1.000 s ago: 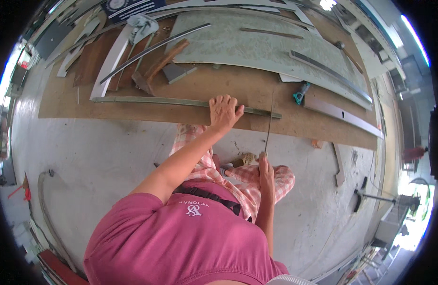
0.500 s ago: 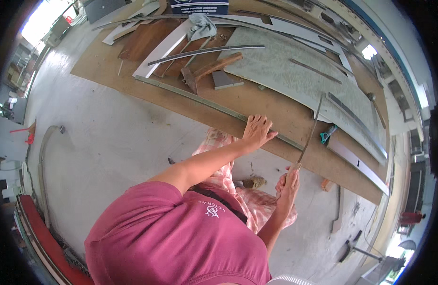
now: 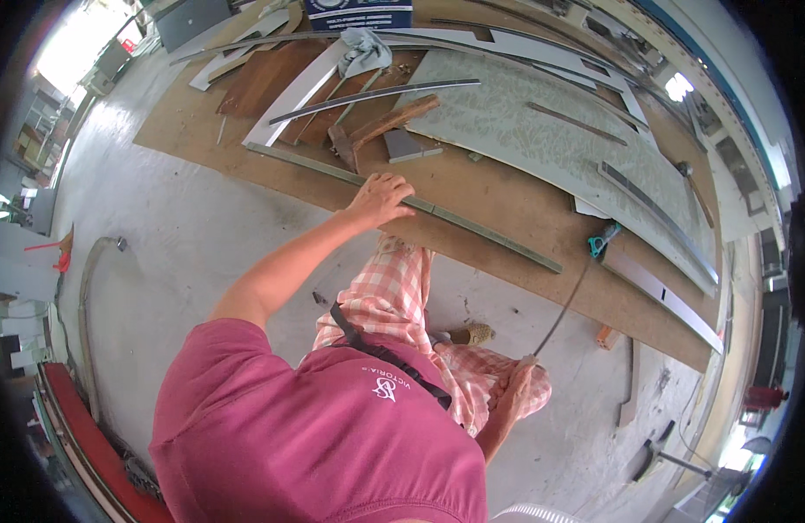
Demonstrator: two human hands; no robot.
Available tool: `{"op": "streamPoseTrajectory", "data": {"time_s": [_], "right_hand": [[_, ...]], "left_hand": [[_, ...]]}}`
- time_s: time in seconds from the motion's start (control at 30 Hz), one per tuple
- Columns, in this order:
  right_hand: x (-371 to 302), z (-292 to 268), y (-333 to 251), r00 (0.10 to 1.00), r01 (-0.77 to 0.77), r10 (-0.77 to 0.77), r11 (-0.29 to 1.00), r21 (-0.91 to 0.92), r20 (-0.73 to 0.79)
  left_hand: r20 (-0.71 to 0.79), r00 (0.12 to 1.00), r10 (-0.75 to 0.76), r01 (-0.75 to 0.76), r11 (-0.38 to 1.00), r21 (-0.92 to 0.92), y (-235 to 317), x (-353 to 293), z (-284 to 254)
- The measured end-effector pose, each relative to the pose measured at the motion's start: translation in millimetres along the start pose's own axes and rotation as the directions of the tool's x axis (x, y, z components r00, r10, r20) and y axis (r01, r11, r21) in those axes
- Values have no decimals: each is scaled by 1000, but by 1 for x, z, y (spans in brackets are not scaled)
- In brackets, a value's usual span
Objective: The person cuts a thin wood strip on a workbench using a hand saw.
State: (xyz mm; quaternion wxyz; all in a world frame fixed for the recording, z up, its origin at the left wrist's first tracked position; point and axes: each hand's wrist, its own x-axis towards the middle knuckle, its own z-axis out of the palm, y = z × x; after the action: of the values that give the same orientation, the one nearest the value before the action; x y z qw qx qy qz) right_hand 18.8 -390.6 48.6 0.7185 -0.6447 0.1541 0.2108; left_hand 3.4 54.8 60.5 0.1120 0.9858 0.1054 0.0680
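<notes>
A long, narrow greenish-grey strip [image 3: 498, 237] lies along the near edge of the wooden worktable. My left hand [image 3: 381, 199] grips it left of its middle, fingers curled over the top. Low by my right knee, my right hand [image 3: 512, 382] is closed around the handle of a long slim file [image 3: 563, 321]. The file points up and away past the table edge, apart from the strip. Beyond my left hand lie a hammer [image 3: 385, 124] with a wooden handle and a small grey block [image 3: 411, 146]. A teal-handled tool [image 3: 603, 241] rests near the strip's right end.
A large pale patterned panel [image 3: 507, 122] covers much of the brown table [image 3: 272, 179]. Several thin metal strips, a grey rag [image 3: 364, 52] and a dark blue box [image 3: 359, 14] lie farther back. A silver bar [image 3: 664, 298] sits at the right, and a hose [image 3: 85, 288] runs along the floor.
My left hand has slid leftward along the strip. My right hand has lowered toward my knee, drawing the file back off the strip's right end.
</notes>
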Motion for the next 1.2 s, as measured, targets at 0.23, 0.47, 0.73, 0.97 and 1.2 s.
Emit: {"op": "streamPoseTrajectory", "data": {"time_s": [0.23,0.47,0.73,0.97,1.2], "right_hand": [[-8,20,-21,994,70,-66,996,-52,88],[-15,11,-51,943,-53,122,973,224,-308],[-64,-23,-39,898,192,-106,967,166,-426],[-88,-7,-16,957,116,-94,991,66,-274],[-90,17,-22,981,35,-27,999,38,-190]], "left_hand": [[-140,985,102,-124,979,-163,31,37,-22],[-421,721,549,-585,809,53,124,214,-21],[-314,738,597,-584,799,146,185,291,31],[-366,834,413,-362,910,203,101,340,40],[-233,964,-131,190,950,249,65,353,25]]}}
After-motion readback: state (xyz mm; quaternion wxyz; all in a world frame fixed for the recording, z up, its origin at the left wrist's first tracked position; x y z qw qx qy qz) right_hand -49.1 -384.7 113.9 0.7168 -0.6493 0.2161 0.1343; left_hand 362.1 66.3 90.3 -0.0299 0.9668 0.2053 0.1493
